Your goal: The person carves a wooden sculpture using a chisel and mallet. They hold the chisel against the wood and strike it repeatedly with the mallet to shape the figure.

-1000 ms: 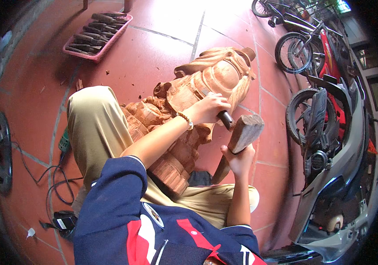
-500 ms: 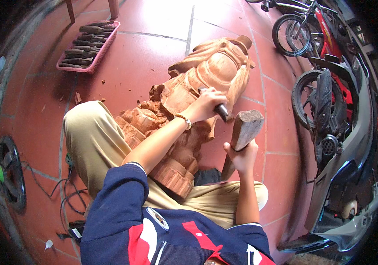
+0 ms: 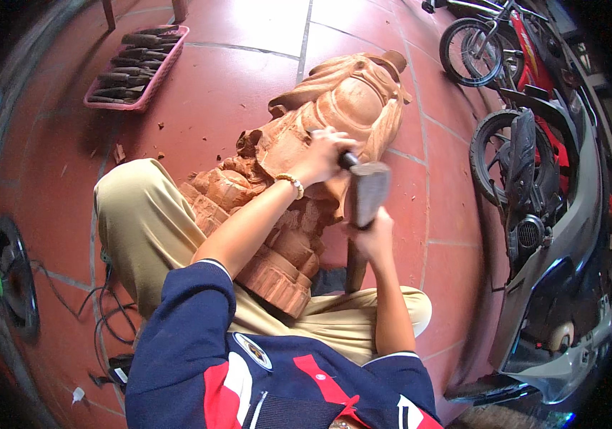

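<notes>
A carved wooden statue (image 3: 349,107) lies slanting across the floor, its base against my crossed legs. My left hand (image 3: 326,155) is wrapped round a carving chisel (image 3: 348,160) over the statue's middle; the dark butt end sticks out to the right, while the blade is hidden by the hand. Gripped by its handle in my right hand (image 3: 375,237) is a wooden mallet (image 3: 369,191). The mallet's head is slightly blurred and sits right at the chisel's butt; whether they touch I cannot tell.
A pink basket (image 3: 167,69) of several chisels stands at the far left. Along the right are a grey motorbike (image 3: 570,264) and a bicycle (image 3: 472,51). A fan (image 3: 16,279) and black cables (image 3: 109,314) lie left. Wood chips dot the red tiles.
The mallet has swung left and toward the chisel with my right hand. My left hand has shifted slightly left, still round the chisel. The whole view has moved a little.
</notes>
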A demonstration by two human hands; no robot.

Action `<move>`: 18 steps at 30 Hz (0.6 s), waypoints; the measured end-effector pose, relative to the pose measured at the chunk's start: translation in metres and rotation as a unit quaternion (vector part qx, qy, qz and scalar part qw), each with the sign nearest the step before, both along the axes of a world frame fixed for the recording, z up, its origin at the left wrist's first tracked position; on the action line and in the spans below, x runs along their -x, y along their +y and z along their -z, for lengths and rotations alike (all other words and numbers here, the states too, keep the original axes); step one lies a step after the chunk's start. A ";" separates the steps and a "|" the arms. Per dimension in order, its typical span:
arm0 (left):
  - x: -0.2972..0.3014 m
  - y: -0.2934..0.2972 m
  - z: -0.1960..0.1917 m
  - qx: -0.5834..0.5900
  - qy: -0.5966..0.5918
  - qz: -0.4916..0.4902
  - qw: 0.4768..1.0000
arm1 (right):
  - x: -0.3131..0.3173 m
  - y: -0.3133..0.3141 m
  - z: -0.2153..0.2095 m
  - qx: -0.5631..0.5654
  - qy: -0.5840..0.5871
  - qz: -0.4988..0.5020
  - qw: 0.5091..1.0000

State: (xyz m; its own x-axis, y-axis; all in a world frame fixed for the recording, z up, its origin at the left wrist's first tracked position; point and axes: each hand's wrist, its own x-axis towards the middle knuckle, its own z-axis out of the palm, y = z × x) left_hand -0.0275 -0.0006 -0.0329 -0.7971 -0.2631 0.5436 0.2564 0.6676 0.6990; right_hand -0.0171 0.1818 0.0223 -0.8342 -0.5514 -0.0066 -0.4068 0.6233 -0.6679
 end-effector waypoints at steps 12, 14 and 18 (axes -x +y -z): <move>-0.009 0.015 -0.008 0.162 -0.092 0.033 0.982 | 0.021 0.015 -0.013 0.025 0.022 0.076 0.997; -0.012 0.027 -0.007 0.206 -0.118 0.087 0.967 | 0.039 0.021 0.006 -0.041 -0.028 0.136 0.989; -0.021 0.050 -0.011 0.278 -0.133 0.183 0.934 | 0.058 0.048 0.069 -0.242 -0.041 0.220 0.944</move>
State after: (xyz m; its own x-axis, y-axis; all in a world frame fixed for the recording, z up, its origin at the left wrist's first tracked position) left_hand -0.0063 0.0495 -0.0224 -0.9049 0.3160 0.2852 0.4041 0.8481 0.3426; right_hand -0.0751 0.2295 -0.0468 -0.9675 -0.0678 -0.2436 0.0030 0.9603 -0.2791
